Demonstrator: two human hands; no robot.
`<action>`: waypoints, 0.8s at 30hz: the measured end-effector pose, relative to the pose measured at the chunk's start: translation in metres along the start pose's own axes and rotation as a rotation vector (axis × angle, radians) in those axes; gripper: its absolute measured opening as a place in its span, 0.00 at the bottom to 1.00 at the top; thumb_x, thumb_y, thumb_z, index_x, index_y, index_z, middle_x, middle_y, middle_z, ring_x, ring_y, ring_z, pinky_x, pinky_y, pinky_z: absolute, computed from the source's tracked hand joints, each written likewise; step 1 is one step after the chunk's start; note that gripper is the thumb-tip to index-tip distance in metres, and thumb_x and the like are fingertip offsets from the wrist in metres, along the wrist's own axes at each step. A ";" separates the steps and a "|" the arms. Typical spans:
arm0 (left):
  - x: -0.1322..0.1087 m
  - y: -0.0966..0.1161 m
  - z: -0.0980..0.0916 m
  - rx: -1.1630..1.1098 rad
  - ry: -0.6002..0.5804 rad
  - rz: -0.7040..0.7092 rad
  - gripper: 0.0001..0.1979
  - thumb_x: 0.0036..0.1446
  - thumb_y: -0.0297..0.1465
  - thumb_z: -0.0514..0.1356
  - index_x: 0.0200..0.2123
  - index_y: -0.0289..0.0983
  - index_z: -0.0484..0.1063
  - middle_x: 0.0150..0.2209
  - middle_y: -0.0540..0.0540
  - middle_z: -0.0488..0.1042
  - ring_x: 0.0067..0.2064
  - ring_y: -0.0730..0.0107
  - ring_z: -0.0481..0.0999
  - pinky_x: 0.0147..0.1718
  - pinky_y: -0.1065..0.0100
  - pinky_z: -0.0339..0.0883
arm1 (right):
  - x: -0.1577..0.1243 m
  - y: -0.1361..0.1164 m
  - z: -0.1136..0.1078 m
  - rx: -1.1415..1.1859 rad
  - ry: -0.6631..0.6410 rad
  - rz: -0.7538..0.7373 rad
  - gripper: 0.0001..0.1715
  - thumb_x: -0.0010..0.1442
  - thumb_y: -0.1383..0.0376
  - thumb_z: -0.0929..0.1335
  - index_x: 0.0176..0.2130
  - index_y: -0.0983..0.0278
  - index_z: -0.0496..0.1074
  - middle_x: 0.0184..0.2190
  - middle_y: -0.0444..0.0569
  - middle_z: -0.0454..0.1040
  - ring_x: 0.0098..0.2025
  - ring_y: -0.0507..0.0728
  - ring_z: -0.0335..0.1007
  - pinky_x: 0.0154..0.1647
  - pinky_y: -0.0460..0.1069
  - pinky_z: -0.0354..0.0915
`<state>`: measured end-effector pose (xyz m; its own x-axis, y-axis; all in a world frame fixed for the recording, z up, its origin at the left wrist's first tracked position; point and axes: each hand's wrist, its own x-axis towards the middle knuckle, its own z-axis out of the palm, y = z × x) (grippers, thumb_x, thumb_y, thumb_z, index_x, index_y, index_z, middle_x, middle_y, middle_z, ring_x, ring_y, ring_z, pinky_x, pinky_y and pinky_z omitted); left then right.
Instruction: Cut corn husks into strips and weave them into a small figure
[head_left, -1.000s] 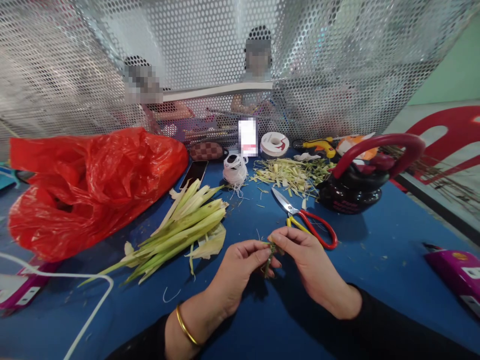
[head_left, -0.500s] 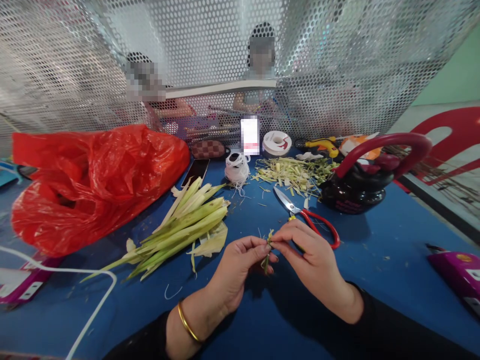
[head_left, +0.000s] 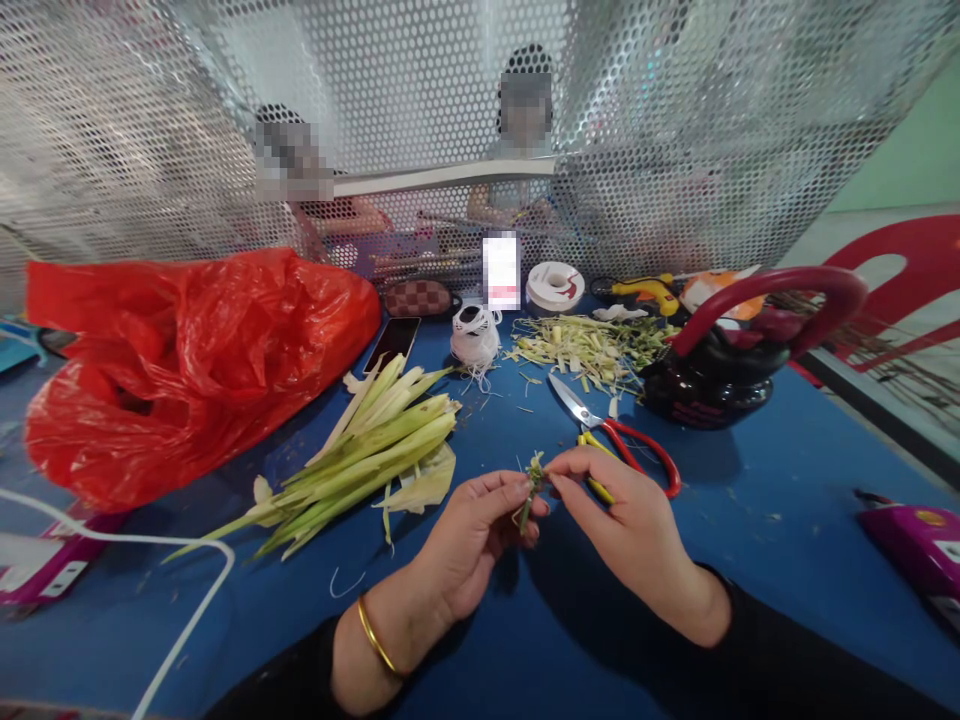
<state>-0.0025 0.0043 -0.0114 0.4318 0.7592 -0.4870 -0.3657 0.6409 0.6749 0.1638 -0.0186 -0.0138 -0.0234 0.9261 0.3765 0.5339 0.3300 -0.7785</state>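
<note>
My left hand (head_left: 480,525) pinches a small green plant bundle (head_left: 533,482) between thumb and fingers, its stem pointing down. Close by its upper right side, the thumb and forefinger of my right hand (head_left: 611,510) are pressed together; what lies between them is too small to make out. Just beyond my right hand lie red-handled scissors (head_left: 630,440), blades pointing away to the left. A yellow-handled tool (head_left: 596,465) is partly hidden behind that hand. Left of my hands rests a pile of pale green husk-like leaves (head_left: 375,445).
A red plastic bag (head_left: 202,370) fills the left side. Behind stand a white string ball (head_left: 475,345), a ribbon spool (head_left: 555,287), plant scraps (head_left: 577,350) and a lit phone (head_left: 501,270). A black pot-shaped object (head_left: 709,385) with a maroon handle stands right. Two people sit beyond the perforated screen.
My right fingers have shifted slightly right, off the plant bundle's middle. More of the bundle and of the yellow-handled tool shows. My left hand stays nearly in place.
</note>
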 end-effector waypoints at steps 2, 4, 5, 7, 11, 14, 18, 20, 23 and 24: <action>0.000 0.002 0.000 -0.025 0.016 0.003 0.11 0.44 0.32 0.72 0.30 0.32 0.76 0.24 0.47 0.76 0.22 0.77 0.71 0.25 0.74 0.64 | 0.006 0.004 -0.010 -0.094 -0.019 -0.007 0.07 0.66 0.66 0.63 0.38 0.61 0.71 0.34 0.48 0.77 0.36 0.55 0.73 0.38 0.49 0.68; 0.001 0.003 -0.001 -0.046 0.027 0.010 0.12 0.44 0.32 0.72 0.30 0.32 0.76 0.25 0.48 0.76 0.23 0.78 0.71 0.26 0.74 0.64 | 0.011 0.013 -0.023 -0.350 -0.086 -0.048 0.08 0.64 0.66 0.63 0.41 0.63 0.70 0.37 0.52 0.76 0.38 0.59 0.73 0.39 0.52 0.67; 0.001 0.003 -0.001 -0.053 0.031 0.017 0.12 0.44 0.32 0.72 0.30 0.32 0.76 0.25 0.48 0.76 0.23 0.78 0.71 0.26 0.74 0.64 | 0.013 0.019 -0.029 -0.538 -0.113 -0.047 0.09 0.62 0.67 0.64 0.43 0.64 0.71 0.38 0.54 0.75 0.37 0.61 0.73 0.36 0.54 0.66; 0.002 0.004 -0.002 -0.064 0.037 0.035 0.11 0.45 0.32 0.71 0.30 0.32 0.77 0.25 0.48 0.76 0.23 0.78 0.70 0.26 0.74 0.63 | 0.014 0.031 -0.039 -0.817 -0.187 -0.006 0.14 0.57 0.69 0.66 0.44 0.66 0.71 0.36 0.57 0.74 0.35 0.65 0.73 0.31 0.54 0.64; 0.003 0.005 -0.004 -0.087 0.031 0.065 0.11 0.46 0.33 0.71 0.31 0.32 0.76 0.25 0.48 0.75 0.23 0.79 0.69 0.25 0.74 0.63 | 0.010 0.050 -0.043 -1.008 -0.265 0.000 0.24 0.51 0.73 0.66 0.49 0.68 0.68 0.34 0.58 0.73 0.34 0.66 0.73 0.26 0.52 0.60; 0.004 0.006 -0.005 -0.103 0.027 0.089 0.12 0.45 0.33 0.72 0.30 0.33 0.76 0.25 0.49 0.75 0.24 0.78 0.70 0.26 0.73 0.64 | 0.011 0.057 -0.040 -1.043 -0.288 0.000 0.29 0.49 0.75 0.65 0.52 0.69 0.67 0.33 0.57 0.73 0.32 0.64 0.73 0.26 0.51 0.58; 0.004 0.011 -0.005 -0.140 0.036 0.130 0.13 0.44 0.34 0.73 0.29 0.33 0.74 0.26 0.50 0.75 0.26 0.77 0.73 0.28 0.73 0.68 | 0.019 0.058 -0.040 -1.015 -0.269 0.151 0.32 0.51 0.71 0.66 0.56 0.72 0.65 0.34 0.59 0.75 0.28 0.63 0.74 0.25 0.51 0.58; 0.004 0.013 -0.005 -0.163 0.051 0.149 0.14 0.43 0.34 0.73 0.29 0.33 0.74 0.27 0.50 0.76 0.27 0.77 0.73 0.29 0.73 0.69 | 0.022 0.058 -0.041 -0.978 -0.224 0.233 0.32 0.54 0.68 0.66 0.58 0.72 0.65 0.34 0.60 0.78 0.28 0.64 0.75 0.25 0.51 0.60; 0.004 0.016 -0.007 -0.181 0.090 0.180 0.14 0.43 0.33 0.73 0.30 0.34 0.74 0.28 0.50 0.75 0.28 0.76 0.74 0.28 0.73 0.69 | 0.022 0.058 -0.044 -0.821 -0.162 0.230 0.32 0.55 0.66 0.66 0.59 0.69 0.67 0.34 0.58 0.81 0.31 0.65 0.78 0.28 0.52 0.66; 0.004 0.017 -0.008 -0.186 0.111 0.190 0.13 0.44 0.33 0.72 0.31 0.34 0.74 0.28 0.50 0.75 0.28 0.76 0.74 0.28 0.73 0.69 | 0.021 0.057 -0.045 -0.743 -0.140 0.197 0.32 0.55 0.67 0.65 0.59 0.67 0.67 0.37 0.57 0.81 0.33 0.65 0.79 0.30 0.52 0.68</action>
<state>-0.0132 0.0193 -0.0061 0.2522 0.8687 -0.4263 -0.5811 0.4883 0.6511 0.2317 0.0115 -0.0281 0.0511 0.9856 0.1610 0.9641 -0.0066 -0.2654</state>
